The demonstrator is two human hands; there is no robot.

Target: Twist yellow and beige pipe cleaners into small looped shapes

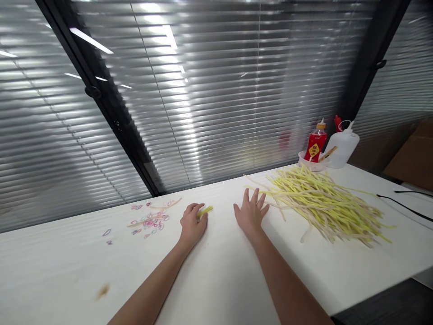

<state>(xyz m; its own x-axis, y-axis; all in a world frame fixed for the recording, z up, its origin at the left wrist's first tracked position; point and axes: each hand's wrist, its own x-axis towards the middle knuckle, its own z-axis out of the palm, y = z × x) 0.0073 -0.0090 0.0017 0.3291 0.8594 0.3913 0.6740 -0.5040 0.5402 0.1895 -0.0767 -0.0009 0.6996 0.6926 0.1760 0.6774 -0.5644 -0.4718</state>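
My left hand (192,223) rests on the white table (67,271) with its fingers curled round a short yellow-green strip (205,210) that pokes out to the right. My right hand (250,212) lies flat on the table, fingers spread, holding nothing. Its fingertips are just left of a big loose pile of yellow and pale strips (321,203), and touch the thin stray ends of it.
Small coloured rubber bands (150,221) are scattered left of my left hand. At the back right stand a red bottle (315,142), a white squeeze bottle (342,146) and a small white bowl (313,163). A black cable (402,205) runs at the right edge. Window blinds rise behind the table.
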